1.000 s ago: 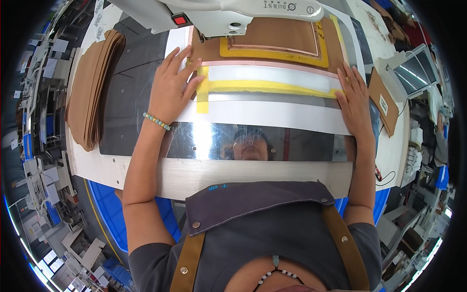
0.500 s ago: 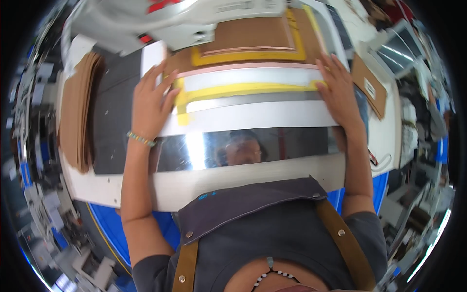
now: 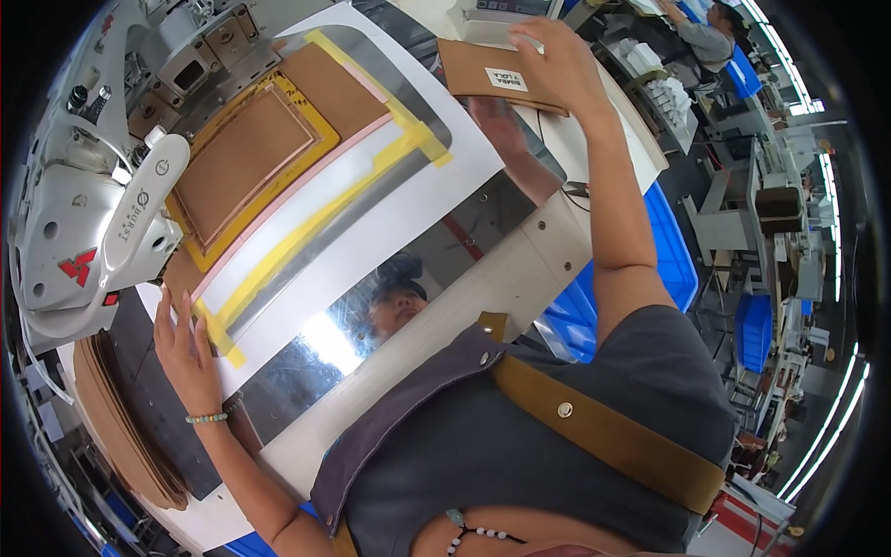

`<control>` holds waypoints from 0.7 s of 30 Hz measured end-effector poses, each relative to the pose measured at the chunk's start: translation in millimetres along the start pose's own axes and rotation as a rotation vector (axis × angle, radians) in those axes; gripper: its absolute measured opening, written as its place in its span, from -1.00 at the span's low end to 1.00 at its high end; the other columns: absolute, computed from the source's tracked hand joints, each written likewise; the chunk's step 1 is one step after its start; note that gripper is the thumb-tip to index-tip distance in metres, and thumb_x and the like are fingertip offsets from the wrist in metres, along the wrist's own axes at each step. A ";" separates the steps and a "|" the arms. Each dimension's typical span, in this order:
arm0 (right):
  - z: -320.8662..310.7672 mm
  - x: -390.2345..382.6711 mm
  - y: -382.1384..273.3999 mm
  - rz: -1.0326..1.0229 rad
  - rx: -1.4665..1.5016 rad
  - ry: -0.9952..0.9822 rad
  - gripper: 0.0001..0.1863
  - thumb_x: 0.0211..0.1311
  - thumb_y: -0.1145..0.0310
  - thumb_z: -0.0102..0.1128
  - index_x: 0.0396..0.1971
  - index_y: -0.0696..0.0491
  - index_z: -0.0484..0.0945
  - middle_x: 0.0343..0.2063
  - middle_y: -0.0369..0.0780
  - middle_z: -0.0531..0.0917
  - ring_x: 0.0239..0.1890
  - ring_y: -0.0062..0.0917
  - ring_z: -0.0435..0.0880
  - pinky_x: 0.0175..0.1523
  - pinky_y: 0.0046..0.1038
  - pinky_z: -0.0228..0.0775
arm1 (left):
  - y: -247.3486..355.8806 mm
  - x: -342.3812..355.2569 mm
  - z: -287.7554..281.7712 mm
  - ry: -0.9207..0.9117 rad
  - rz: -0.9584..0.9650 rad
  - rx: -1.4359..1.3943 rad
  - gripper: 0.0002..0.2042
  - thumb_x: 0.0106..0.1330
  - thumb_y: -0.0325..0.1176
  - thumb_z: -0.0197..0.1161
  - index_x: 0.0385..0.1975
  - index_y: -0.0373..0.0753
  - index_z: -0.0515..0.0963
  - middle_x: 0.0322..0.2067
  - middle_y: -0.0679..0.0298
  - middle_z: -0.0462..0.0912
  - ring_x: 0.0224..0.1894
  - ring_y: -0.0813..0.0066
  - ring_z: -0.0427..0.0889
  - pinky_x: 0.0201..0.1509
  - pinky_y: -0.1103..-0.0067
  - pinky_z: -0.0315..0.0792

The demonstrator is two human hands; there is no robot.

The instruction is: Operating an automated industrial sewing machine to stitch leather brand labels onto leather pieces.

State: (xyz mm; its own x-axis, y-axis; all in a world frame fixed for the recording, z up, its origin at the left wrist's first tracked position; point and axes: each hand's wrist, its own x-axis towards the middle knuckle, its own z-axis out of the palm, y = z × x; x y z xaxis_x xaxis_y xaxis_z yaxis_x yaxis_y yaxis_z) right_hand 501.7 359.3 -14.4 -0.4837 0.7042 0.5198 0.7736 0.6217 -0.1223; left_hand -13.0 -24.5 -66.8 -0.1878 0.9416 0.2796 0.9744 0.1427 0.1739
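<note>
The white sewing machine (image 3: 70, 218) (dark lettering (image 3: 137, 215) on it) adjoins a taped template (image 3: 419, 137); farther right lies a brown board (image 3: 467, 71). The left hand (image 3: 188, 364), fingers apart, rests at the template; the right hand (image 3: 561, 67) overlaps the board, grip unclear. The board's white label (image 3: 506, 80) bears black print.

At the table (image 3: 506, 286) are two hands (image 3: 188, 362) (image 3: 559, 67), one bracelet (image 3: 206, 419), one necklace (image 3: 455, 516), one machine (image 3: 56, 218), one yellow frame (image 3: 322, 137), one brown stack (image 3: 125, 432), one labelled panel (image 3: 471, 70) and one screen (image 3: 516, 6).

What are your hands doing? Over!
Left hand at corner of brown panel. Right hand at labelled board, grip unclear. White machine head near left hand.
</note>
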 end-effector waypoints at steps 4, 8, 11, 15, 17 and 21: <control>33.7 -19.0 28.3 0.178 0.188 -0.343 -0.77 0.34 0.19 0.36 -0.19 0.02 0.70 -0.17 -0.09 0.72 -0.04 -0.15 0.70 0.09 -0.22 0.50 | 1.4 0.2 0.7 0.023 0.006 0.004 -0.58 0.55 -0.35 0.16 0.37 -0.17 0.56 0.48 0.10 0.42 0.50 0.04 0.38 0.55 0.21 0.23; 33.9 -3.0 31.7 0.172 0.246 -0.383 -0.78 0.31 0.25 0.38 -0.36 0.08 0.59 -0.32 -0.12 0.66 -0.15 -0.19 0.66 -0.03 -0.20 0.45 | 4.3 -0.6 -4.5 0.019 0.016 0.029 -0.56 0.55 -0.34 0.16 0.40 -0.18 0.52 0.48 0.09 0.42 0.50 0.03 0.38 0.55 0.20 0.24; 8.1 34.1 18.7 0.067 0.297 -0.370 -0.78 0.31 0.33 0.36 -0.42 0.10 0.51 -0.44 -0.18 0.59 -0.25 -0.28 0.56 -0.13 -0.22 0.39 | 6.4 -2.1 -8.5 0.000 -0.032 -0.033 -0.48 0.50 -0.36 0.22 0.46 -0.20 0.43 0.47 0.08 0.43 0.49 0.00 0.39 0.54 0.18 0.24; 10.6 83.0 -53.5 -0.176 0.528 -0.088 -0.89 0.35 0.32 0.35 -0.23 0.02 0.71 -0.46 -0.20 0.62 -0.29 -0.28 0.58 -0.13 -0.25 0.45 | 7.8 3.5 -13.2 0.016 -0.066 -0.129 -0.46 0.50 -0.45 0.15 0.49 -0.23 0.39 0.48 0.02 0.41 0.47 -0.01 0.41 0.55 0.23 0.26; 33.9 104.7 -108.8 -0.270 0.760 -0.194 -0.78 0.36 0.27 0.35 -0.04 -0.09 0.76 -0.41 -0.22 0.66 -0.22 -0.31 0.64 -0.07 -0.27 0.48 | 9.9 7.9 -16.1 -0.018 -0.062 -0.119 -0.49 0.48 -0.43 0.17 0.44 -0.23 0.45 0.42 0.00 0.47 0.45 -0.06 0.41 0.54 0.13 0.25; 85.4 126.9 -211.1 -0.559 0.525 -0.167 -0.75 0.32 0.31 0.27 -0.08 -0.15 0.82 -0.29 -0.15 0.77 -0.13 -0.18 0.73 0.01 -0.14 0.59 | 9.1 25.7 -14.4 -0.074 0.038 0.023 -0.51 0.46 -0.46 0.12 0.40 -0.32 0.46 0.38 -0.03 0.51 0.45 -0.16 0.40 0.54 0.11 0.25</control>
State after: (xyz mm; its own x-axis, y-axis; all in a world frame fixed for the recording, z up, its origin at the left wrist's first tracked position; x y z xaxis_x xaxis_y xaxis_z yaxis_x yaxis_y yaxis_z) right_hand 242.0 346.7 5.2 -0.8314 0.2555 0.4935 0.1226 0.9505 -0.2855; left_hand -10.7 -3.4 -44.5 -0.1414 0.9664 0.2147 0.9834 0.1121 0.1429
